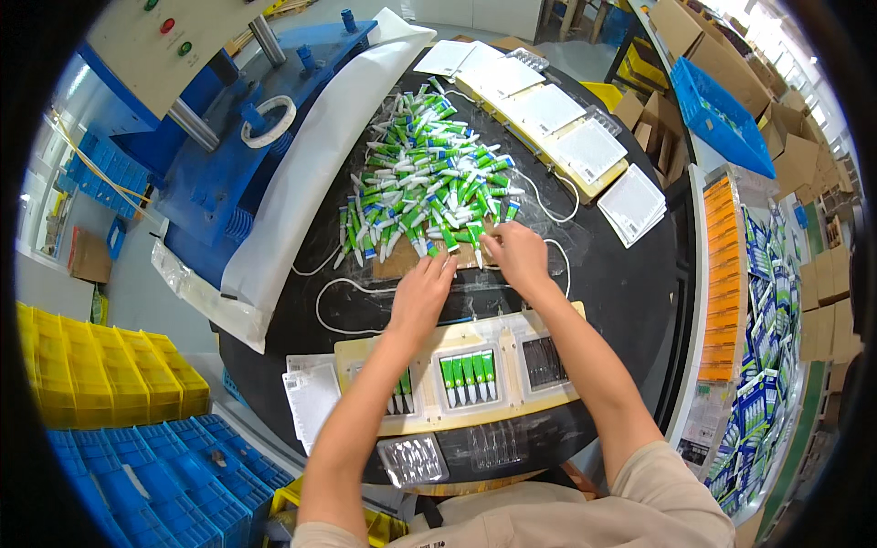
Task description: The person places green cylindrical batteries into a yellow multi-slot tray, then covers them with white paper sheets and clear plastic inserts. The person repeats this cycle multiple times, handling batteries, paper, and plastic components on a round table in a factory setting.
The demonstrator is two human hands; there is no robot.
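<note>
A heap of small green tubes [429, 173] with white caps and blue ends lies on the round black table. My left hand [424, 290] is at the heap's near edge, fingers drawn together; whether a tube is between them is hidden. Just right of it, my right hand [519, 259] has its thumb and fingers closed at a green tube [476, 239]. Under my forearms lies a cream tray fixture [427, 358] with clear blister shells. Its middle shell holds a row of upright tubes [469, 377]; the left one shows tubes partly hidden by my arm. Dark slots show in the right shell [543, 362].
Another cream fixture [548, 123] carrying white cards borders the table's far right. Loose cards [632, 205] lie beside it, and more [313, 398] at near left. Blister shells [413, 459] rest at the front edge. A blue machine [215, 183] stands left; white cords cross the tabletop.
</note>
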